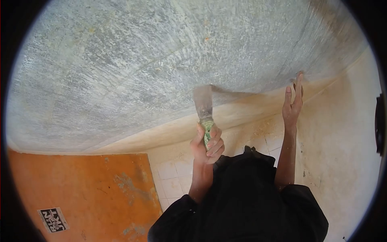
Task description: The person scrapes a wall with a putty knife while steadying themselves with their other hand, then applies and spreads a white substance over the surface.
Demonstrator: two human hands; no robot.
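My left hand (209, 144) is closed around the green patterned handle of a putty knife (203, 103), with the thumb along one side and the fingers curled over the other. The knife's wide, dusty blade points away from me, its front edge at the mottled grey wall surface (157, 60). Farther right, my right hand (293, 103) holds nothing. Its fingers are stretched out and apart from the thumb, with the fingertips at the lower part of the grey surface. Dust coats both hands.
Below the grey surface runs a cream-coloured band (177, 135). An orange panel (88, 181) with worn patches and a black-and-white sticker (53, 220) stands at lower left. Pale tiles (167, 170) show beside my black shirt (250, 193). A pale wall (342, 133) rises on the right.
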